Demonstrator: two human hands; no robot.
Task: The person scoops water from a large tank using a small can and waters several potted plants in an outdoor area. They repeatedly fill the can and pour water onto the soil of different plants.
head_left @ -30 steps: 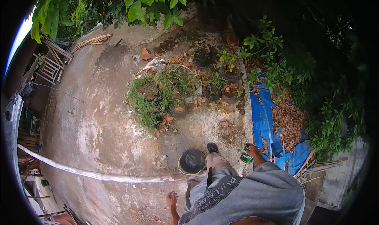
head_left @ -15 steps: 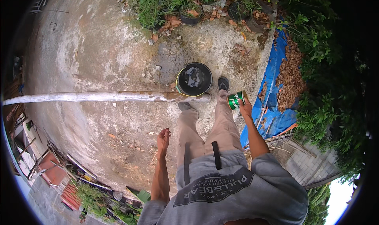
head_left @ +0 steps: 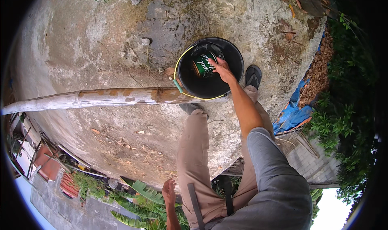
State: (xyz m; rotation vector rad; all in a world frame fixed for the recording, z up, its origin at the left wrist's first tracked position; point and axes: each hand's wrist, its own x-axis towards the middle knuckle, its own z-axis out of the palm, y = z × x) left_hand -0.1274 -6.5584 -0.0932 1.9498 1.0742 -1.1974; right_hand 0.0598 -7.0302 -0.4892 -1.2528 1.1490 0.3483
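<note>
My right hand (head_left: 223, 71) reaches down into a black bucket (head_left: 235, 60), its fingers closed on the upper edge of a green tin can (head_left: 202, 65). The can lies tilted inside the bucket, light lettering on its side. A thin yellow handle (head_left: 175, 71) with a green grip rests along the bucket's left and near rim. Low beside my left leg hangs my left hand (head_left: 169, 191), its fingers loosely bent and apart, with nothing seen in them. The bucket stands on the concrete by my feet, at the right end of a bamboo pole (head_left: 117, 96).
The pole runs leftward from the bucket across the rough concrete floor (head_left: 101, 60). A damp patch (head_left: 165, 24) lies beyond the bucket. To the right are a blue tarp (head_left: 293, 119), dry brown leaves (head_left: 311, 84) and green bushes (head_left: 339, 125).
My right hand has carried the can from beside my right leg down into the bucket. I have bent forward, so the bucket appears larger. My left hand hangs lower in view.
</note>
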